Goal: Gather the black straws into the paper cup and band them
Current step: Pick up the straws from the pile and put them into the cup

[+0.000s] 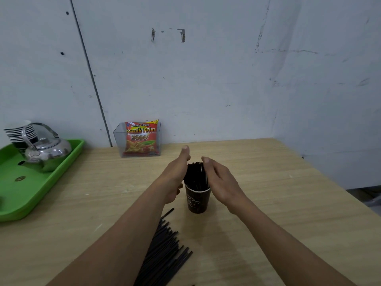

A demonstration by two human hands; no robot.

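Both palms flat, fingers straight, clasping nothing: left hand (176, 175) and right hand (223, 182) flank the black straws (195, 174) standing in one paper cup (198, 201) between them. Behind the left wrist, one loose pile of straws (165, 250) lies on the table (268, 203), uncountable, partly under the forearm. Far left: one green tray (31, 195), one kettle (49, 150), one stack of cups (19, 131). Beyond the fingertips: one snack packet (141, 139) in one clear box (119, 139).

Between our left hand (175, 176) and right hand (221, 180): cup (198, 200) on the table (268, 203), straws (195, 174) standing in it. Loose straws (165, 250) lie nearer us than the left hand. Well left of it, tray (31, 195) carrying kettle (46, 151); beyond it, box (121, 141) holding snack packet (140, 139).
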